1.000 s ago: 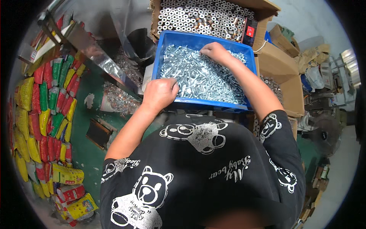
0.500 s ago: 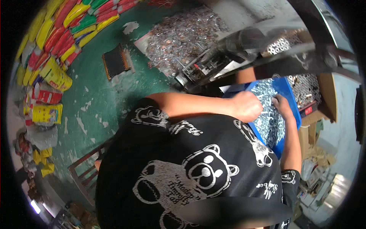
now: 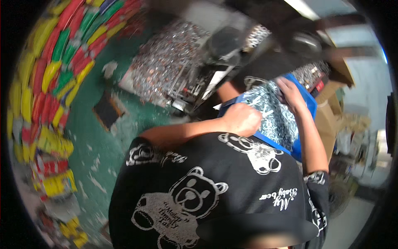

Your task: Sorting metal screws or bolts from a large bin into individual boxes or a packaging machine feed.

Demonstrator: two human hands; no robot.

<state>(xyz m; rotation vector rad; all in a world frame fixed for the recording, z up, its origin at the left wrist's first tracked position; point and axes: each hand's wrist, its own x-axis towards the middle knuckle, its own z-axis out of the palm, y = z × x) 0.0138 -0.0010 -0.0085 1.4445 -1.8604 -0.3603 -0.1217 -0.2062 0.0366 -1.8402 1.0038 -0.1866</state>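
Note:
A blue plastic bin (image 3: pixel 307 99) is tilted in front of me, filled with small silvery metal pins (image 3: pixel 278 126). My left hand (image 3: pixel 243 119) is closed in a fist over its left edge. Thin bright pin ends (image 3: pixel 267 113) show beside the curled fingers; how many are inside the fist is hidden. On the far right part of the pile lies my right hand (image 3: pixel 291 94), its fingers apart and touching the pins. Their tips are partly hidden and slightly blurred.
A dark machine (image 3: pixel 199 85) stands just beyond the bin. Past it a heap of small shiny parts (image 3: pixel 166 62) covers the floor. Cardboard boxes (image 3: pixel 331 103) are at the right, with more metal parts behind. Colourful sacks (image 3: pixel 54 83) are stacked at the left. A dark mat (image 3: pixel 107 111) lies on green floor.
The whole view has shifted and turned, so the bin and both hands sit further left. My right hand has moved toward the bin's far edge. My left fist stays closed at the bin's left edge.

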